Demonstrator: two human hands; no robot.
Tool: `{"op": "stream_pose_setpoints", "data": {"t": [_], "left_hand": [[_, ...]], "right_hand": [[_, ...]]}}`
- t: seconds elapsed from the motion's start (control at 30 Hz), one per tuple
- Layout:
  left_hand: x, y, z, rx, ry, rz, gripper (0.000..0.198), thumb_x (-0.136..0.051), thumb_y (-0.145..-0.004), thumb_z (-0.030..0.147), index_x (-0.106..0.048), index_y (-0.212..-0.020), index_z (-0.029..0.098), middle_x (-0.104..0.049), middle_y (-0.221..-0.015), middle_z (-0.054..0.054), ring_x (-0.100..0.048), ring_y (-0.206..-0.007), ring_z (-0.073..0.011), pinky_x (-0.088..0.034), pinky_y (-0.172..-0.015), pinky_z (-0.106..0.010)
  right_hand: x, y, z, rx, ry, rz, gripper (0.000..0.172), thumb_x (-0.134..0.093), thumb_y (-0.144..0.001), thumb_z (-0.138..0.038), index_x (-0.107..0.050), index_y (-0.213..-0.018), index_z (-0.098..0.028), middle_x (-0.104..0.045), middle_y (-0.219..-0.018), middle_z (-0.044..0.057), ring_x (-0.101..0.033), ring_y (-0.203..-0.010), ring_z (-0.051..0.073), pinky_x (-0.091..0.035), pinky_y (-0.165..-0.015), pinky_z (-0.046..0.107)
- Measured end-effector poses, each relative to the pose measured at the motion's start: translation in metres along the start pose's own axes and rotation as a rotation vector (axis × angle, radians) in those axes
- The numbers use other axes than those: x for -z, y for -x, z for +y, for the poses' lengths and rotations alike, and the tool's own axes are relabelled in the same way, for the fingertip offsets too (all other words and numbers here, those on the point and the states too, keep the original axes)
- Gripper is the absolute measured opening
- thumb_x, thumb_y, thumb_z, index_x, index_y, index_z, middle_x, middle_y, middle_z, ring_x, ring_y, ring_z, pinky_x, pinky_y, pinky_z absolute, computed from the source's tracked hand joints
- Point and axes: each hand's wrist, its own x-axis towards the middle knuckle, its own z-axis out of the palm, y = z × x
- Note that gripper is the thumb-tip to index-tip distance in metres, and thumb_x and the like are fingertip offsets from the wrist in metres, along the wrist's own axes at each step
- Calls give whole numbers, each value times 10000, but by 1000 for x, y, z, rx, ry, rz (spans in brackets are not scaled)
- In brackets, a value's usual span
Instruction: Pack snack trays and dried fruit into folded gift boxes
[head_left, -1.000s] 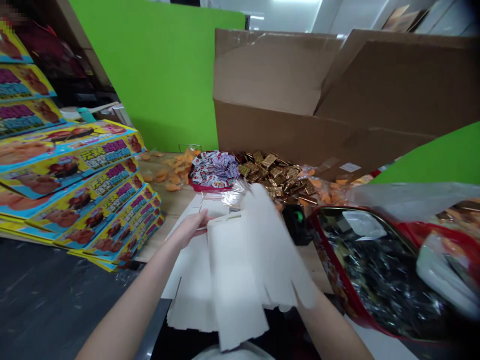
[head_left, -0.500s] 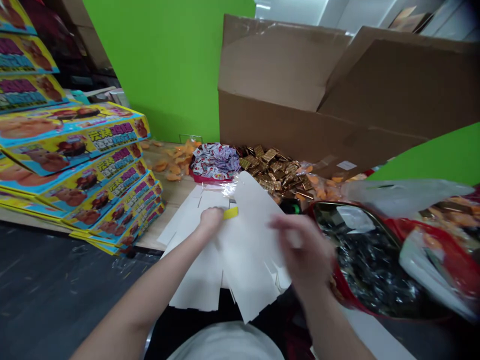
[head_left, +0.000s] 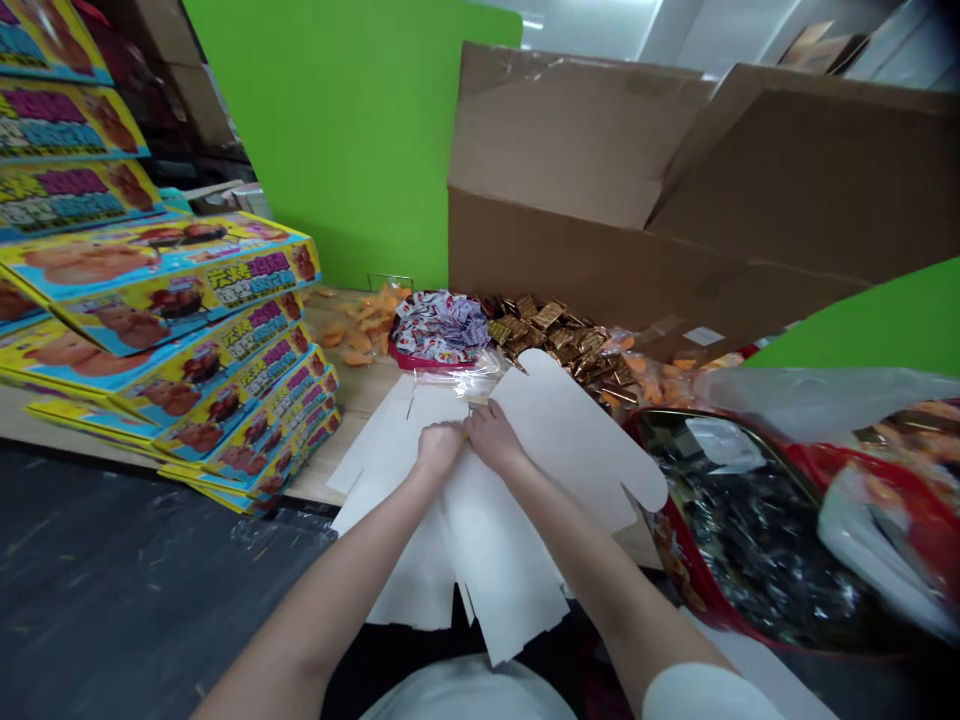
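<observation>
In front of me lies a flat cardboard box blank [head_left: 487,520], white side up, with slots and rounded flaps, and another white blank [head_left: 405,570] under or beside it on the left. My left hand [head_left: 441,447] is a closed fist at the blank's inner edge. Right against it, my right hand [head_left: 493,437] pinches the same spot, fingers bent. Only a speck of yellow shows between the hands, seemingly a small flap of the blank; the fingers hide the rest. Just beyond the hands lie clear plastic wrappers [head_left: 476,378].
Stacked yellow-and-blue printed boxes [head_left: 247,290] stand left. Behind are a red tray of small sachets [head_left: 439,325], gold packets [head_left: 555,330] and orange packets [head_left: 371,325]. A large brown carton [head_left: 570,240] leans over them. At right, a red tin [head_left: 686,570] holds dark wrapped packets.
My right hand has come in from the right to meet my left hand at the blank. The blank's right flap now spreads out flat to the right. The yellow piece is mostly covered.
</observation>
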Motion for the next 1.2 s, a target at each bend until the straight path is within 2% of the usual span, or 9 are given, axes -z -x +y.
{"op": "stream_pose_setpoints", "data": {"t": [0.17, 0.3, 0.4, 0.5, 0.67, 0.8, 0.9, 1.03, 1.2], "left_hand": [[20, 1, -9, -37, 45, 34, 252, -562, -860, 187, -590, -1083, 74, -619, -1028, -142, -599, -1000, -250, -489, -854, -404], [36, 58, -26, -171, 134, 138, 498, -485, -840, 106, -431, -1335, 131, -525, -1251, -149, -486, -1207, -227, -402, -1011, -340], [8, 129, -17, -478, 261, 103, 643, -499, -782, 67, -368, -1390, 229, -465, -1355, -101, -530, -1147, -199, -460, -936, -303], [-34, 174, 3, -586, 264, 45, 214, -511, -850, 161, -612, -1028, 221, -616, -1112, -69, -613, -866, -195, -503, -746, -306], [-71, 159, 9, -128, 422, 273, 276, -333, -976, 277, -590, -1027, 189, -650, -958, -79, -617, -894, -185, -491, -802, -302], [-72, 138, -6, -254, 317, 210, 316, -339, -961, 222, -584, -1159, 211, -663, -1046, -93, -625, -955, -213, -479, -886, -359], [-65, 144, -15, -453, 311, 119, 362, -523, -883, 260, -554, -1244, 261, -592, -1252, -77, -576, -1104, -232, -450, -967, -370], [-71, 170, -12, -521, 188, 156, 1019, -818, -569, 321, -311, -1445, 200, -294, -1507, -159, -255, -1375, -403, -316, -1079, -546], [-86, 185, 1, -386, 376, 380, 522, -553, -772, 83, -502, -1286, 157, -214, -1533, -157, -212, -1411, -347, -335, -1090, -514]], "right_hand": [[11, 20, -23, -84, 7, 59, 356, -468, -881, -148, -564, -1215, -72, -605, -1143, 182, -453, -1170, 287, -235, -1097, 457], [19, 98, -52, -305, -95, 95, 428, -540, -847, -189, -516, -1269, -120, -599, -1068, 164, -512, -1056, 308, -399, -962, 459], [8, 157, -69, -411, -135, 25, 368, -520, -824, -125, -572, -1188, -153, -617, -962, 140, -553, -958, 301, -465, -859, 439], [0, 183, -83, -461, -210, 22, 375, -457, -843, -105, -574, -1196, -153, -627, -966, 145, -568, -950, 297, -472, -853, 452], [36, 201, -75, -349, -696, -79, 339, -402, -893, -196, -630, -1142, -195, -665, -1050, 103, -594, -1023, 242, -471, -904, 404], [73, 227, -24, -301, -982, -520, 173, -626, -783, -401, -709, -798, -250, -674, -659, -3, -601, -607, 158, -471, -601, 254], [62, 220, -2, -680, -955, -241, 265, -724, -665, -476, -695, -755, -228, -664, -625, 12, -587, -573, 174, -471, -587, 277], [22, 183, -27, -1034, -1289, 194, 508, -454, -833, -621, -666, -659, -194, -704, -731, 101, -667, -712, 236, -539, -732, 368], [20, 187, -44, -959, -1422, 187, 496, -455, -853, -614, -718, -921, -199, -671, -1149, 92, -588, -1139, 254, -448, -1008, 415]]}}
